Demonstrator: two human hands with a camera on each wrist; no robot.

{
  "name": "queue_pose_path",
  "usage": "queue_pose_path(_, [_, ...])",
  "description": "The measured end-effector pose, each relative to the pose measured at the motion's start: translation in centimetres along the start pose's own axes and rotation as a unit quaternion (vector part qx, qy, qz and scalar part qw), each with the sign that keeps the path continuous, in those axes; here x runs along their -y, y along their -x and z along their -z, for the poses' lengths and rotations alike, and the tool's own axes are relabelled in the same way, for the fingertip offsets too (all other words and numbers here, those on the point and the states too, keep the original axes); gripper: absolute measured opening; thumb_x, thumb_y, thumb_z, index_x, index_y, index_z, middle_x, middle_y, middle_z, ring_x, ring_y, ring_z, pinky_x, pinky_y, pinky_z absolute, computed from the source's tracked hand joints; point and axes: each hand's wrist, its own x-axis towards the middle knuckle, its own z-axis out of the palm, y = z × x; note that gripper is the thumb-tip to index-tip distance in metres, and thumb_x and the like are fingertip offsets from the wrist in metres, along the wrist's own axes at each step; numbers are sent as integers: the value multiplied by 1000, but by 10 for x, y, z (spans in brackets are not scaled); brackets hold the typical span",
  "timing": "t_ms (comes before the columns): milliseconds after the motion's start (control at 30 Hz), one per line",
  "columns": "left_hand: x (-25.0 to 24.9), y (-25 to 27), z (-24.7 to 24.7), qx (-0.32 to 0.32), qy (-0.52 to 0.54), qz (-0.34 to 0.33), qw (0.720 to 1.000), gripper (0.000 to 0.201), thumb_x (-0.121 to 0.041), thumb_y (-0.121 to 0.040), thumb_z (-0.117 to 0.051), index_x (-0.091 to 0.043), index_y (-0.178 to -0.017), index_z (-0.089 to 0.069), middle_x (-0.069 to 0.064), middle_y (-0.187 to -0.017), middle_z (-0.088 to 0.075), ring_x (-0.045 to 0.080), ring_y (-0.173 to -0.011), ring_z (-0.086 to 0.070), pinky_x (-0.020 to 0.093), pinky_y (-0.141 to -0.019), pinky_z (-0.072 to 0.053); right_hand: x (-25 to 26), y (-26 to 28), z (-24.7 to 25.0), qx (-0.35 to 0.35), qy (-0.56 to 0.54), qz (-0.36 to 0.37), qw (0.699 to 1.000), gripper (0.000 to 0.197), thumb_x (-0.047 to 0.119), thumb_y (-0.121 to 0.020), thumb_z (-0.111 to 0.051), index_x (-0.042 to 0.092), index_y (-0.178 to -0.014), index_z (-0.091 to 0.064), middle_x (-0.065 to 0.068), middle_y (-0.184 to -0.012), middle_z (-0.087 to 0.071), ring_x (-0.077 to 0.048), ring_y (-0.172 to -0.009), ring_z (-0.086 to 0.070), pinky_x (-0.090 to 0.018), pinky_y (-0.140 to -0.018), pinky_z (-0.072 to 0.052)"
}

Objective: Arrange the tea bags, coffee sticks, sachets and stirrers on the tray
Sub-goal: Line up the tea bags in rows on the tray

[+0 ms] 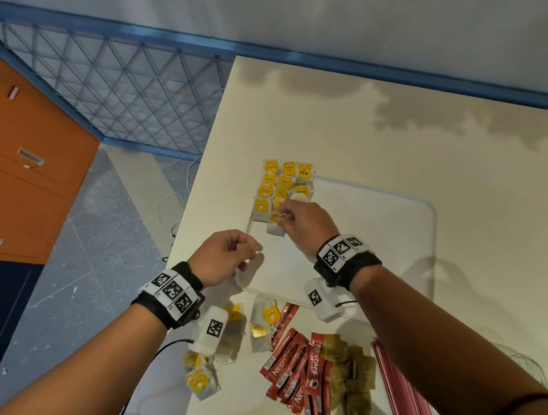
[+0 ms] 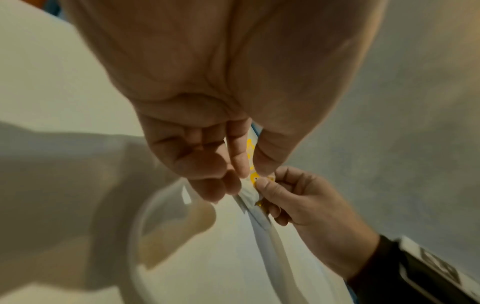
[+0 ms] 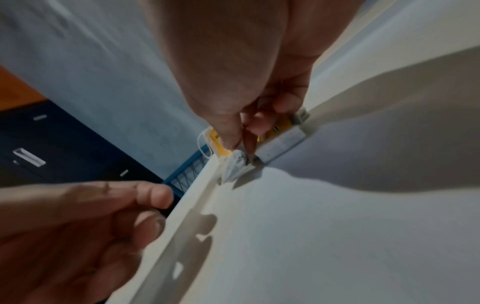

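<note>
Right hand (image 1: 301, 222) fingertips pinch a tea bag (image 1: 276, 225) by its yellow tag, setting it into the rows of tea bags (image 1: 282, 187) at the far-left corner of the white tray (image 1: 382, 241). Left hand (image 1: 225, 258) hovers at the tray's near-left edge, fingers loosely curled, apparently holding nothing. Progress: early, by my read. Only tea bags on the tray. Still off it, on the near table: loose tea bags (image 1: 202, 376), red coffee sticks (image 1: 296, 375), brown sachets (image 1: 354, 386), pink stirrers (image 1: 401, 392).
</note>
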Motion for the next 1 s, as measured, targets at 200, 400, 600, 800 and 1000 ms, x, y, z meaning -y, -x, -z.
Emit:
queue_pose_path(200, [15, 20, -6, 22, -182, -69, 981, 16, -24, -93, -60, -30, -103, -72, -8, -92, -74, 4, -79, -68, 23, -75, -54, -1, -4, -6, -7, 68, 2, 998, 23, 34, -102, -53, 25, -119, -65, -2, -117, -64, -29, -98, -66, -41, -85, -54])
queue_pose_path(400, [11, 45, -23, 56, -338, -85, 936, 10, -33, -91, -62, -39, -86, -55, -14, -88, -64, 4, -77, -59, 22, -70, -44, 3, 5, -1, -33, 38, -7, 999, 22, 39, -98, -57, 28, -118, -58, 3, -119, -62, -27, -94, -68, -43, -83, -56])
queue_pose_path(600, [18, 57, -37, 47, -435, -75, 896, 18, -40, -93, -59, -26, -104, -60, -9, -100, -65, 14, -85, -57, 29, -75, -44, 14, 48, 10, -35, 23, 35, 999, 30, 46, -96, -61, 26, -119, -61, 6, -105, -61, -19, -86, -64, -36, -76, -52])
queue_pose_path(800, [32, 64, -52, -1, -399, -26, 916, 38, -65, -82, -68, -29, -82, -55, -9, -74, -63, 8, -68, -58, 28, -62, -46, 20, 107, 2, 47, 56, 57, 996, 28, 51, -97, -58, 30, -115, -63, 13, -97, -58, -8, -84, -57, -32, -75, -46])
queue_pose_path(1000, [33, 59, -61, -47, -334, -13, 941, 29, -35, -81, -80, -27, -79, -53, -10, -72, -62, 11, -68, -60, 24, -58, -39, 11, 147, -17, 109, 93, 61, 988, 27, 51, -99, -54, 31, -110, -68, 13, -99, -56, -8, -82, -54, -28, -71, -39])
